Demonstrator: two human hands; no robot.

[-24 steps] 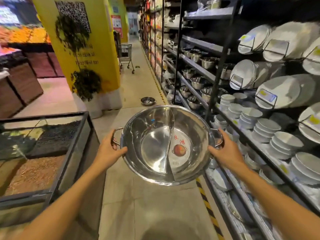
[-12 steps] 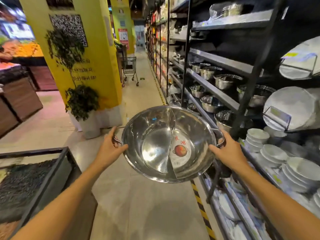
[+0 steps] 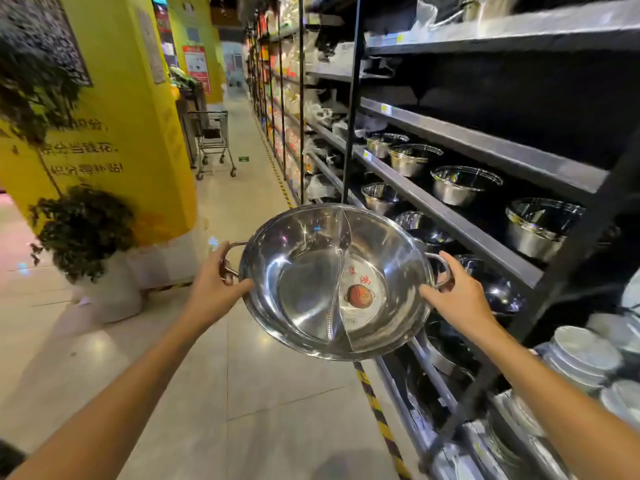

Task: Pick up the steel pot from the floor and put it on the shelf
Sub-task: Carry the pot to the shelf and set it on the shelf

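Two bare hands carry the round, divided steel pot [image 3: 337,282] above the tiled floor: left hand [image 3: 216,284] clamped on one loop handle, right hand [image 3: 457,294] on the other. Lifting looks done; next, swing right to the dark metal shelf [image 3: 450,216] among steel bowls [image 3: 464,183].

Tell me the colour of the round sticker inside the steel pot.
White sticker with red characters and a red pot picture; head view.
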